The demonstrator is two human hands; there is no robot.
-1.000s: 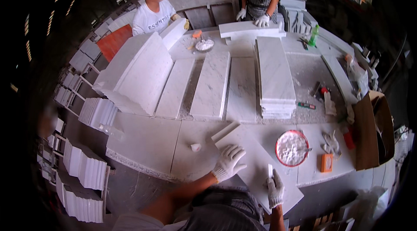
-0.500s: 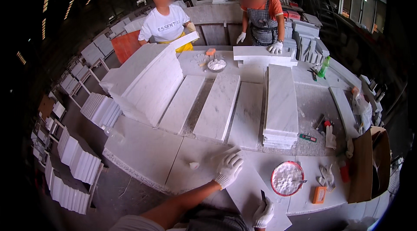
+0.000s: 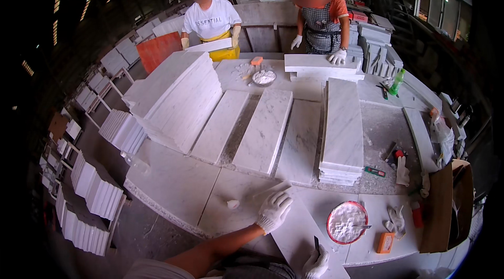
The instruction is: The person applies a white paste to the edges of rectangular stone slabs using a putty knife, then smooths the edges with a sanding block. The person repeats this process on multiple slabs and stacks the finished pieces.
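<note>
My left hand [image 3: 274, 209], in a white knit glove, lies with its fingers stretched out on the far end of a pale stone slab [image 3: 302, 221]. This slab lies slantwise on the work table in front of me. Close to the lower edge, my right hand [image 3: 316, 265], gloved as well, is closed around a thin, dark-bladed putty knife [image 3: 316, 243], its blade pointing up. Part of that hand's grip is hidden. Right of the slab stands a red-rimmed bowl [image 3: 329, 221] of white paste [image 3: 346, 220] with a scraper [image 3: 361, 226] resting in it.
An orange box [image 3: 385, 243] and a white glove [image 3: 395, 220] lie right of the bowl, near a cardboard box [image 3: 441, 216]. Beyond are marble slabs [image 3: 262, 131], a slab stack [image 3: 342, 121] and a taller stack [image 3: 173, 90]. Two co-workers [image 3: 212, 22] [image 3: 321, 22] stand across the table.
The co-worker in the white shirt has lowered a stone strip and now holds it level with both hands. My right hand has shifted slightly left and down; my left hand stays on the slab.
</note>
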